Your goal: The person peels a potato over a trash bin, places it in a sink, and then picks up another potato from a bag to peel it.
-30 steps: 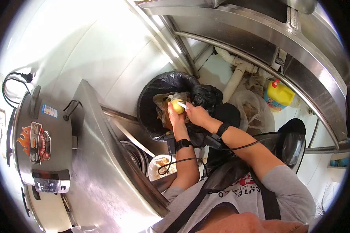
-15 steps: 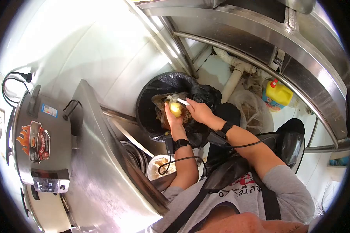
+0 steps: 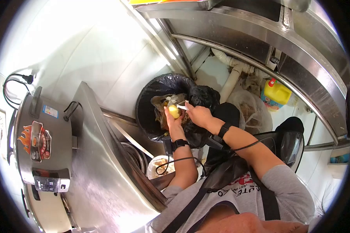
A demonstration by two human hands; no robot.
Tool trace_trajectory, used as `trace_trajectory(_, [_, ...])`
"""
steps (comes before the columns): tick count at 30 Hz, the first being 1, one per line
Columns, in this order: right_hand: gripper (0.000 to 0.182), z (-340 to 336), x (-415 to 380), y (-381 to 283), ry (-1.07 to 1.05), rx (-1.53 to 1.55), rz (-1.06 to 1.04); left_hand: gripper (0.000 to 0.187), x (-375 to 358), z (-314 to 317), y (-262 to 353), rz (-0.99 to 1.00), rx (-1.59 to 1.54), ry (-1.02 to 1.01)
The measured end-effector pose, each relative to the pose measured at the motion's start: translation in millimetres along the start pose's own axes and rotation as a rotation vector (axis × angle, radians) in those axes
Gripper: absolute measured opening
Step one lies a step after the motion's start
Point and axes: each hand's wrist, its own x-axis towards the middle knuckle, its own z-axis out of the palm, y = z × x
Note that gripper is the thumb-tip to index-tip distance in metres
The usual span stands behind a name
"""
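Left hand (image 3: 174, 124) cupped round yellow lump (image 3: 174, 112), mid-frame, right over black-lined bin (image 3: 145, 116). Right hand (image 3: 199, 115) has narrow grip on white tool (image 3: 182, 107), angled toward lump. Can't tell if tip touches, too small. Tbh low over bin is good spot, bits would drop straight in. My tips: firm hold from below and side, fingertips out of tool's line, short light strokes, wrist cable (image 3: 188, 158) well clear, turn lump rather than twisting wrist.
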Motion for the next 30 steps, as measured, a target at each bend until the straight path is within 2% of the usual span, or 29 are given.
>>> trace_trajectory(3, [0.046, 4.7, 2.9, 0.5, 0.034, -0.028, 0.002, 0.058, 1.2, 5.4, -7.4, -0.023, 0.063, -0.042])
trace_trajectory(5, [0.048, 24.0, 2.1, 4.0, -0.017, -0.175, -0.053, 0.054, 10.9, 3.8, -14.6, 0.027, -0.046, -0.113])
trace_trajectory(7, [0.048, 32.1, -3.1, 2.7, -0.047, -0.213, -0.053, 0.052, 12.7, -3.8, -17.5, 0.004, -0.091, -0.084])
trace_trajectory(9, [0.058, 30.5, -6.4, 3.7, -0.276, -0.241, -0.125, 0.055, 14.7, -11.7, -18.9, 0.03, -0.184, -0.004])
trace_trajectory(10, [0.058, 26.3, -4.3, 4.0, -0.335, -0.2, -0.082, 0.063, 19.5, -11.6, -20.4, 0.04, -0.191, 0.033])
trace_trajectory(11, [0.058, 23.6, -4.5, 3.7, -0.335, -0.201, -0.087, 0.063, 21.3, -16.4, -21.3, 0.044, -0.192, 0.033])
trace_trajectory(13, [0.052, 23.4, -3.7, 6.6, -0.278, -0.077, -0.07, 0.068, 17.8, -18.8, -17.1, -0.04, -0.174, -0.067])
trace_trajectory(17, [0.045, 15.9, -5.0, 3.5, -0.294, -0.048, -0.047, 0.067, 16.9, -19.4, -7.9, -0.001, -0.151, -0.034])
trace_trajectory(19, [0.04, 2.4, -5.9, -4.0, -0.15, 0.071, 0.047, 0.06, 6.9, -6.1, -0.9, 0.08, -0.235, -0.068])
trace_trajectory(20, [0.04, 2.3, -3.8, -3.1, -0.152, 0.07, 0.047, 0.058, -16.8, 10.7, 5.8, 0.085, -0.071, -0.078])
trace_trajectory(22, [0.04, 2.6, 1.3, -3.2, 0.068, 0.184, 0.102, 0.058, -9.0, 8.4, 4.4, 0.063, -0.1, -0.075])
trace_trajectory(25, [0.04, 1.9, 6.7, -3.3, 0.111, 0.241, 0.058, 0.058, -20.1, 18.2, 8.6, -0.01, -0.047, -0.09])
trace_trajectory(27, [0.04, 3.4, 6.1, -4.9, 0.086, 0.206, 0.012, 0.055, -23.4, 21.9, 8.4, 0.063, 0.11, -0.054])
trace_trajectory(28, [0.041, 4.5, 5.9, -6.0, 0.06, 0.171, -0.035, 0.048, -25.4, 23.1, 8.3, 0.051, 0.117, -0.037])
trace_trajectory(30, [0.041, 8.0, 7.3, -8.4, 0.054, 0.144, -0.024, 0.044, -27.9, 29.9, 7.4, 0.059, 0.141, -0.039])
